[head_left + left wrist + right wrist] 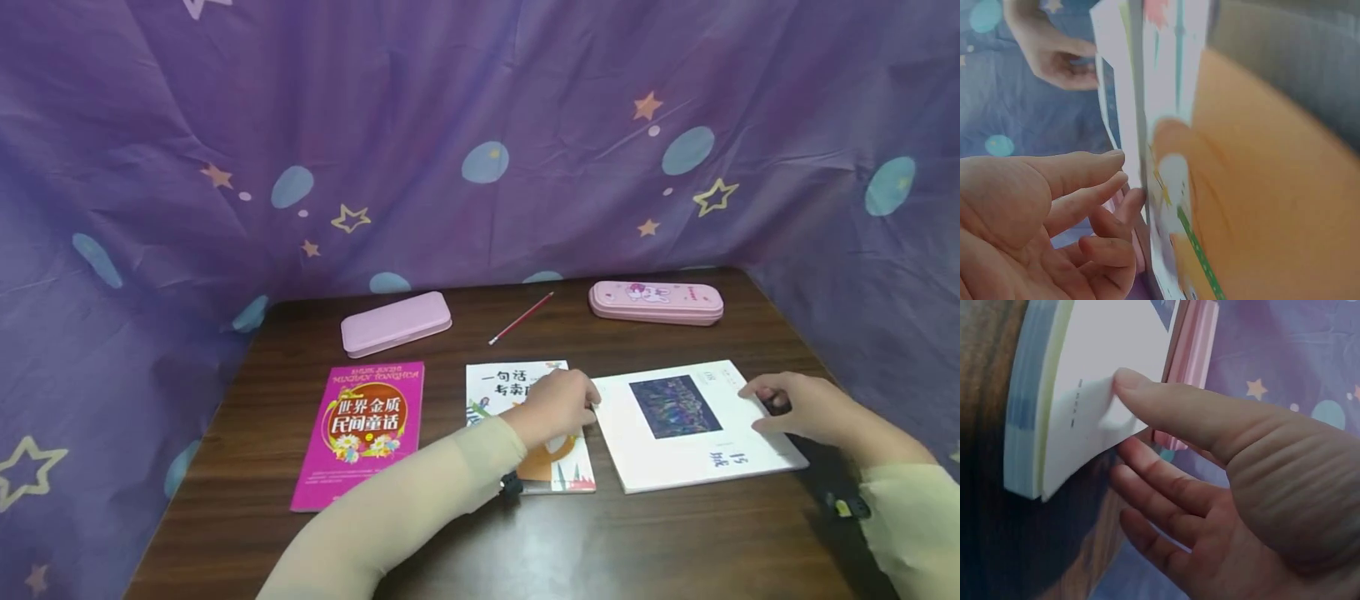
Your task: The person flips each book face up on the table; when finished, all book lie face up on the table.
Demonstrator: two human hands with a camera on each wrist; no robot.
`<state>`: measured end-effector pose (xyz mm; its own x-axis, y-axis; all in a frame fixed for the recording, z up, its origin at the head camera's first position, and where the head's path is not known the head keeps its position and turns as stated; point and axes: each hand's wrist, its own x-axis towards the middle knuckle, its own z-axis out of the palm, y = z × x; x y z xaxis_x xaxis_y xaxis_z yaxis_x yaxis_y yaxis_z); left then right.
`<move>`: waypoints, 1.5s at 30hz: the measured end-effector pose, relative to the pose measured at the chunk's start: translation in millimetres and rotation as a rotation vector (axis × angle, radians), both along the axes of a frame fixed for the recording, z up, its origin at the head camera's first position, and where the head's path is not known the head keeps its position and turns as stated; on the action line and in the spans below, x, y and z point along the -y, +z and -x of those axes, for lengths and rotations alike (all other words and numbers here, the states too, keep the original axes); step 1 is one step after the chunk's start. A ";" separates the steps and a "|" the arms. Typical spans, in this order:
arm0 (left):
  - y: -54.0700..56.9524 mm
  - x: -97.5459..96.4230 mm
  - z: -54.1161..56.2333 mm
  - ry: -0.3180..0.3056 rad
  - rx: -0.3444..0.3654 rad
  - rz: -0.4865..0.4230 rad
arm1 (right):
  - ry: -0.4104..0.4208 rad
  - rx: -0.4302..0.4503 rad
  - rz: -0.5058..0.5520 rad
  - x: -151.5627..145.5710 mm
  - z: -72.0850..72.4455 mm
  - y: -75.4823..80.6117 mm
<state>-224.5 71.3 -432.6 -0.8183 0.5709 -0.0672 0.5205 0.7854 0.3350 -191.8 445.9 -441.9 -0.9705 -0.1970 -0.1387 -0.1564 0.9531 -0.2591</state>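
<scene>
A white book (660, 450) with a dark picture on its cover lies on the table, its lettering upside down in the head view. At its left edge, my left hand (558, 408) touches the book with loosely bent fingers, above a partly hidden children's book (570, 475). My right hand (810, 407) pinches the book's right edge. In the right wrist view the thumb (1132, 380) rests on the cover, with the other fingers at and below the edge. That cover's corner stands slightly off the pages. A magenta book (360, 450) lies farther left.
Behind the books are a plain pink pencil case (397, 323), a red pencil (521, 318) and a pink pencil case with a rabbit print (656, 302). A purple patterned cloth (480, 100) hangs around the back and sides of the wooden table (225, 475).
</scene>
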 end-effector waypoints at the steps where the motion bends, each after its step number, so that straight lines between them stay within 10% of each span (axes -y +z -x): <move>1: -1.1 -0.8 3.3 0.002 -0.019 0.011 | 0.004 -0.001 0.002 -0.3 -3.0 0.7; 7: -4.1 -5.2 18.5 0.042 -0.111 0.002 | -0.013 0.068 0.028 -5.5 -17.5 5.4; 23: -7.3 -6.6 27.7 0.096 -0.028 -0.010 | 0.027 0.063 0.081 -17.2 -25.4 -0.9; 45: -10.1 -1.4 -12.0 -0.067 -0.004 0.029 | -0.008 -0.116 0.049 -34.0 9.1 -12.8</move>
